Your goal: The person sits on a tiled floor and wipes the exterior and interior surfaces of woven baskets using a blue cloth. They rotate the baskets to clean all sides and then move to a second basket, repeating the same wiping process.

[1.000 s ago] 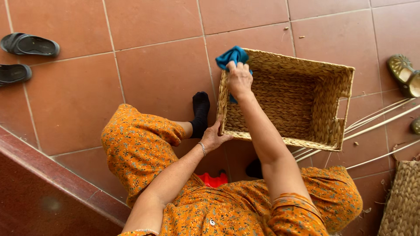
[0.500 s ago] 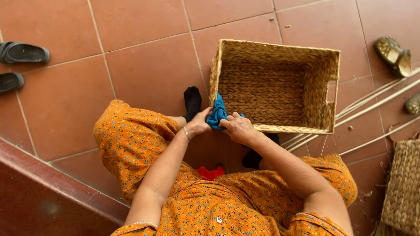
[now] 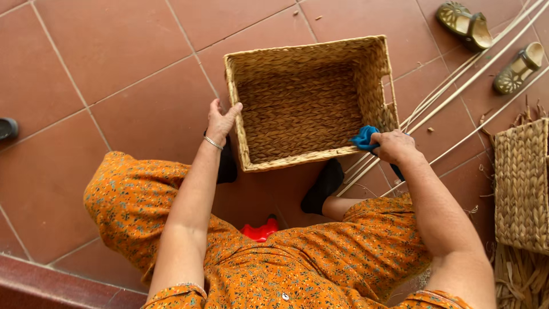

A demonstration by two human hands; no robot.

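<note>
Your rectangular woven straw basket (image 3: 309,100) is coarse and matt, its braided fibre rough all over. At the basket's near right corner, your right hand (image 3: 394,146) grips a soft blue cloth (image 3: 363,138). Beneath the basket, the terracotta floor tiles (image 3: 114,51) look smooth with a dull sheen. Right of the basket lie pale, dry cane strips (image 3: 469,86).

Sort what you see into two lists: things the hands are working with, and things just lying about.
In use:
- woven basket, steadied at its rim by the left hand
- blue cloth, gripped in the right hand at the basket's corner

Lying about:
- sandals
- loose reeds
- second woven piece
- red object
</note>
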